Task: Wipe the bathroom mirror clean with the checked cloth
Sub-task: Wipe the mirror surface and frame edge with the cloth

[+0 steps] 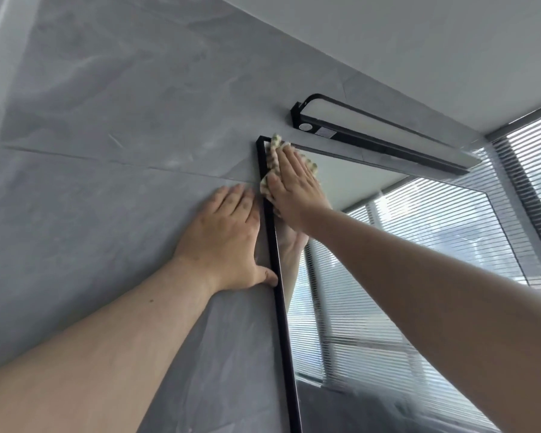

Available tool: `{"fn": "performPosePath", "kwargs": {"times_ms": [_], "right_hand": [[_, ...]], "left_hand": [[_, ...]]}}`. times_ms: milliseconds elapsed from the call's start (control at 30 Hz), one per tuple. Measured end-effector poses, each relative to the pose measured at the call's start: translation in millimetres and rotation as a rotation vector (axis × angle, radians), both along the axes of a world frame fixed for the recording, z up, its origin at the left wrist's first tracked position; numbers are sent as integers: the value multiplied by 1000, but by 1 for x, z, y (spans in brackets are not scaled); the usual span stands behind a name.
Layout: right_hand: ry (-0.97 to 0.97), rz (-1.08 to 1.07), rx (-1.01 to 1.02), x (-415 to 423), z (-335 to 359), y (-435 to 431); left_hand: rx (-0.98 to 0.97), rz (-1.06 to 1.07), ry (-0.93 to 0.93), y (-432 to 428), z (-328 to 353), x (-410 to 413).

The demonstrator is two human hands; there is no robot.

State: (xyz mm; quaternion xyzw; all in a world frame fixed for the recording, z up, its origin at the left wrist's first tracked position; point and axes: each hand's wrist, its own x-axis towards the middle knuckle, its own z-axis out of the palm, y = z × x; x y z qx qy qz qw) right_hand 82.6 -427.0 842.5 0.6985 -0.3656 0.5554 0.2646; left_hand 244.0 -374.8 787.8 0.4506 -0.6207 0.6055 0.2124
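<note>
A black-framed mirror (pixel 388 260) hangs on a grey tiled wall and reflects window blinds. My right hand (pixel 294 185) lies flat with straight fingers on the checked cloth (pixel 270 159), pressing it against the glass at the mirror's top left corner. The cloth shows around the fingertips and beside the frame. My left hand (pixel 225 242) rests flat on the wall just left of the frame, its thumb touching the black edge.
A black bar lamp (pixel 372 132) is fixed to the wall just above the mirror's top edge. The grey marbled tile wall (pixel 107 151) stretches to the left. A window with slatted blinds (pixel 534 170) stands at the right, under a white ceiling.
</note>
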Motion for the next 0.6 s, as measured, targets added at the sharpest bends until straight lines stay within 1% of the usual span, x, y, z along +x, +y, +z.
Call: {"fn": "performPosePath", "kwargs": {"times_ms": [100,200,300,367,500,600], "right_hand": [[59,-17,-3,-8,-43,-1],[99,-67,-23,-14,-106,-6],[144,-122,-21,-17,-170,-8],[181,-133,22,-21,-194,-6],[208,-126,98,-26,-188,3],[122,-62,89,-24,-162,2]], "left_hand": [[3,34,22,-1,1,0],[17,34,82,0,1,-2],[73,53,63,3,0,-2],[99,63,40,7,3,-3],[98,94,-37,14,18,-10],[103,133,-52,9,23,-11]]}}
